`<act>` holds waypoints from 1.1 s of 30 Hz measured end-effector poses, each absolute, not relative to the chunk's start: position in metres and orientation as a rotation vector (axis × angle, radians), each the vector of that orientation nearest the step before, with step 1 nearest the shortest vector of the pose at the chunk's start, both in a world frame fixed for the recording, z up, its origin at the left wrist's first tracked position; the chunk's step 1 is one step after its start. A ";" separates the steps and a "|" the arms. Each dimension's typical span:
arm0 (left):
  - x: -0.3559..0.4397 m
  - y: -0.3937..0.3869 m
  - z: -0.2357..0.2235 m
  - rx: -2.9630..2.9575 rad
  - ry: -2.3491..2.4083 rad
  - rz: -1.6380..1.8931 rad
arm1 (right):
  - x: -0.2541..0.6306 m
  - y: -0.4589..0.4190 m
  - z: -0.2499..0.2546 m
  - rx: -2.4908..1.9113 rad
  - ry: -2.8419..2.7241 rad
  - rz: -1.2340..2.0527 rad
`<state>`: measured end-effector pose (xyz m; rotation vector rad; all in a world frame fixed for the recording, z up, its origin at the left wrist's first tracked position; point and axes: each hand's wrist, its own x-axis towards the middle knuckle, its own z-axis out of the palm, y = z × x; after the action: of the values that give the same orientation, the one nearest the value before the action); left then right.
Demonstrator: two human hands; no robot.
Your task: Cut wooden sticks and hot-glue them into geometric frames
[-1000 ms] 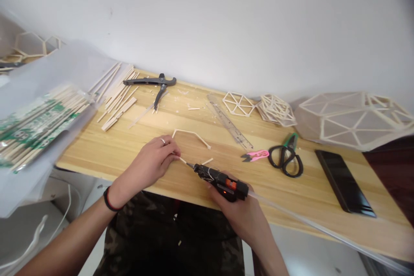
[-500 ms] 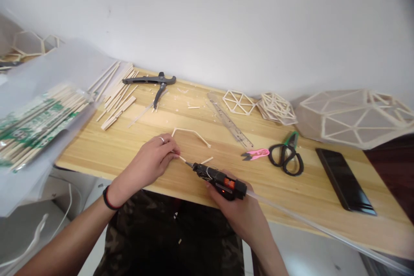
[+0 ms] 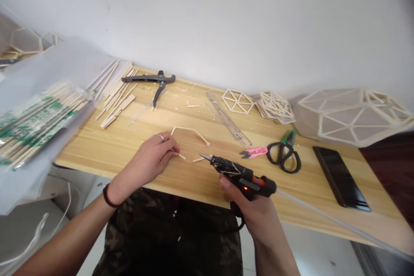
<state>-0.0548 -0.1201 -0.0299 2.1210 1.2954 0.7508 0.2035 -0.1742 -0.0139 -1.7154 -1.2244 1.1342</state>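
Observation:
My left hand point(image 3: 157, 154) is closed on a short wooden stick point(image 3: 182, 156) low over the tabletop, its free end poking out to the right of the fingertips. Just beyond those fingers lies an open, bent frame of joined sticks point(image 3: 190, 129). A black hot glue gun point(image 3: 241, 175) with a lit red light is gripped in my right hand point(image 3: 258, 211). The gun's metal nozzle points left, apart from the held stick. A long clear glue stick point(image 3: 310, 207) trails out of its back. Another loose short stick point(image 3: 198, 159) lies near the nozzle, partly hidden by the gun.
Along the back are a grey cutter point(image 3: 158, 78), a clear ruler point(image 3: 228, 118), a hexagonal stick frame point(image 3: 238, 101), stacked frames point(image 3: 275, 107) and a large lattice model point(image 3: 352, 116). Pink snips point(image 3: 255, 152), scissors point(image 3: 284, 155) and a phone point(image 3: 341, 177) lie right; bagged sticks point(image 3: 42, 125) left.
My right hand has drawn the glue gun to the right, so its nozzle has come away from the held stick's end. My left hand has stayed almost in place.

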 end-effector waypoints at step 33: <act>-0.057 -0.120 -0.026 2.009 1.269 0.790 | 0.187 -0.163 -0.012 -1.735 -1.438 1.123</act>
<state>-0.0570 -0.1202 -0.0257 2.0087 1.2692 0.7905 0.1871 -0.1625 -0.0116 -1.7346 -1.4384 1.1229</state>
